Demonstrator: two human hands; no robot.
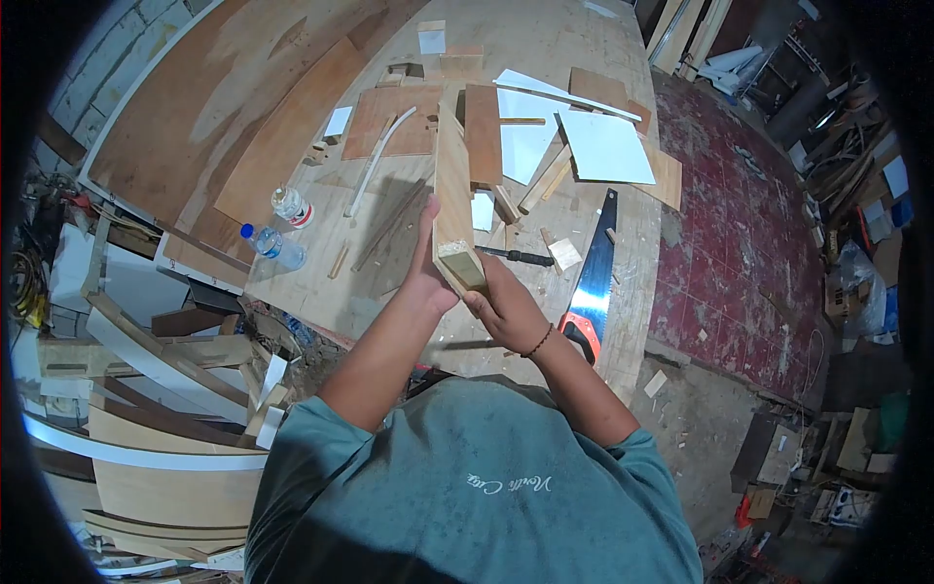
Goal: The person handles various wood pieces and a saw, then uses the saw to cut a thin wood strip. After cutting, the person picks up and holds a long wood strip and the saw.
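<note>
A long wooden board is held up over the workbench, its near end facing me. My left hand grips it along the left side, close to the near end. On the right side, my right hand is closed on the lower corner, with a dark beaded bracelet at the wrist. Just beyond the right hand lies a dark, slim tool, partly hidden behind the board. A handsaw with a blue-lit blade and an orange-black handle rests to the right.
The wooden workbench carries white panels, plywood pieces, a curved white strip and several offcuts. A water bottle and a white container stand at the left. Curved frame parts are stacked at lower left.
</note>
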